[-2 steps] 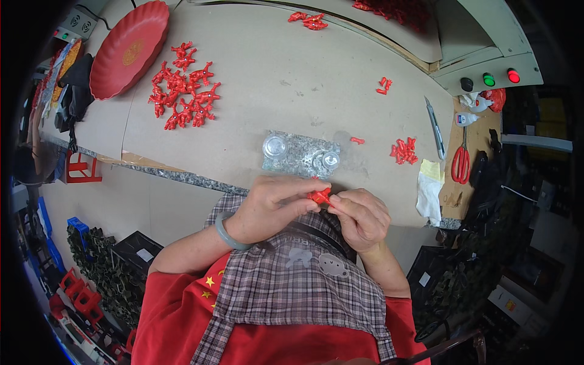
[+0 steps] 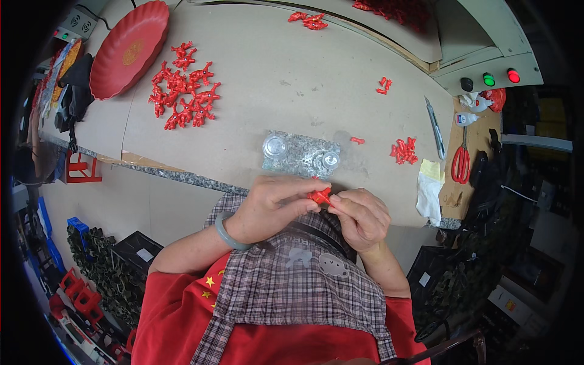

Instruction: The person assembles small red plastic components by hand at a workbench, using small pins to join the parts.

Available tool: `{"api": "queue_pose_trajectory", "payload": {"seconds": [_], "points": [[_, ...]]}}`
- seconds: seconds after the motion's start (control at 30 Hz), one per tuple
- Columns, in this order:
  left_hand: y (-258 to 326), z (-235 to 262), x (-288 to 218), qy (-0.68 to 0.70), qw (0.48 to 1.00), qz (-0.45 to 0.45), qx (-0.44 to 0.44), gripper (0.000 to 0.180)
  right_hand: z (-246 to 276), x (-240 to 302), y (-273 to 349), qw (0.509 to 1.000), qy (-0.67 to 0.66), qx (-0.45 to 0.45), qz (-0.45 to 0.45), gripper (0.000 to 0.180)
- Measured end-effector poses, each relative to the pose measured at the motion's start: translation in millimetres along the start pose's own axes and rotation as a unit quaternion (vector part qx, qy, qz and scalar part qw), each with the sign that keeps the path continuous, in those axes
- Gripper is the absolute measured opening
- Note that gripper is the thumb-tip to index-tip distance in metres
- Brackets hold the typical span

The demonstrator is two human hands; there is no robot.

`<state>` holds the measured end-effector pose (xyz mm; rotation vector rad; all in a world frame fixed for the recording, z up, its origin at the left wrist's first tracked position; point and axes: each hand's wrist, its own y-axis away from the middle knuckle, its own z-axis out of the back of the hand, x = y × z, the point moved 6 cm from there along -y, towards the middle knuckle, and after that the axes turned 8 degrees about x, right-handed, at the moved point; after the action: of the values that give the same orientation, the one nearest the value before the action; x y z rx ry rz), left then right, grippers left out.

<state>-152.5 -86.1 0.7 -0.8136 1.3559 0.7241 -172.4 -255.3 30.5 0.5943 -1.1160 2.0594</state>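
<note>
A small glossy red figurine [image 2: 319, 195] is held between my two hands at the table's near edge. Thumb and fingers of my left hand [image 2: 274, 198] close round its body. My right hand [image 2: 363, 218] pinches its right end, where a small red part seems to be; the fingertips hide the joint. Just beyond lies a speckled stone slab [image 2: 296, 159] bearing a clear round dish [image 2: 275, 146] and a smaller clear cup [image 2: 330, 160]. A single small red piece [image 2: 357, 140] lies right of the slab, and a heap of similar pieces [image 2: 404, 151] farther right.
Many red figurines [image 2: 182, 97] cluster at left near a red scalloped tray [image 2: 115, 73]. At right lie a craft knife [image 2: 434, 128], red-handled scissors [image 2: 461, 164], a white cloth [image 2: 429, 198] and a small white bottle [image 2: 466, 118]. A machine housing with lit buttons [image 2: 488, 79] stands back right.
</note>
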Motion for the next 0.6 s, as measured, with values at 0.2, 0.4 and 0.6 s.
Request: {"api": "queue_pose_trajectory", "payload": {"seconds": [0.2,0.4,0.6], "points": [[-3.8,2.9,-0.2,-0.01,1.0,-0.011,-0.004,0.035,-1.8,-4.1,-0.7,1.0,0.003,-0.009,0.011,0.027],[-3.1,2.1,3.9,0.0,1.0,-0.008,-0.001,0.035,-2.3,-4.2,-0.8,1.0,0.007,-0.009,0.011,0.026],[-3.7,2.2,3.9,0.003,1.0,-0.005,0.008,0.035,-2.2,-4.2,-2.4,1.0,0.004,-0.009,0.014,0.025]]}}
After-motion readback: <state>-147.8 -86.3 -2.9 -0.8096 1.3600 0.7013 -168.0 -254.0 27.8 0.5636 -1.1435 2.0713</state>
